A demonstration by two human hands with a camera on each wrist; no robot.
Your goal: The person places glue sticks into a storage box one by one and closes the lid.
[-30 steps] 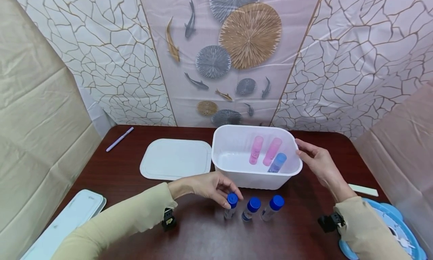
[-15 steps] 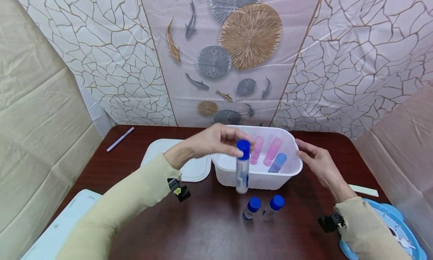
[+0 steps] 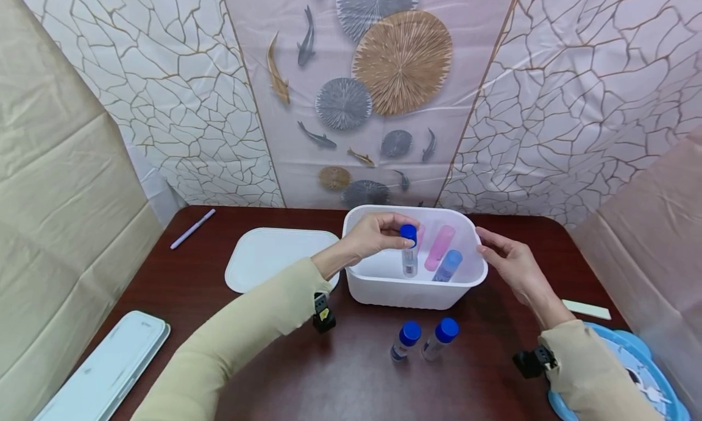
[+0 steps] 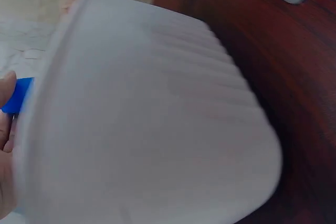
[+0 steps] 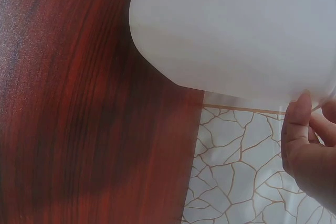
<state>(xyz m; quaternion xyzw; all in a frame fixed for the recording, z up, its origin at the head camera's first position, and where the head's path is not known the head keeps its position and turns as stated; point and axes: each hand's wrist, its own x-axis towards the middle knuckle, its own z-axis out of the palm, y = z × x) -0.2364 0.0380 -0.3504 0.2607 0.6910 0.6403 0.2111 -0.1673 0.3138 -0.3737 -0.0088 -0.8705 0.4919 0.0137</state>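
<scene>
- The desk [image 3: 230, 323] filled the lower half of the frame, dark red wood.
- The white tub [image 3: 417, 290] stood at centre; two pink tubes and a pale blue one lay inside it.
- A flat white lid [image 3: 269, 262] lay just left of the tub.
- My right hand [image 3: 507, 259] rested its relaxed, uncurled fingers on the tub's right rim.
- My left hand [image 3: 375, 235] had its grip pinched on the blue-capped vial [image 3: 408, 256], upright inside the tub.
- Two more blue-capped vials [image 3: 425, 340] lay below the tub.

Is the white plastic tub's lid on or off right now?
Off. The white plastic tub stands open-topped, and its flat white lid lies on the dark wooden table beside it.
</scene>
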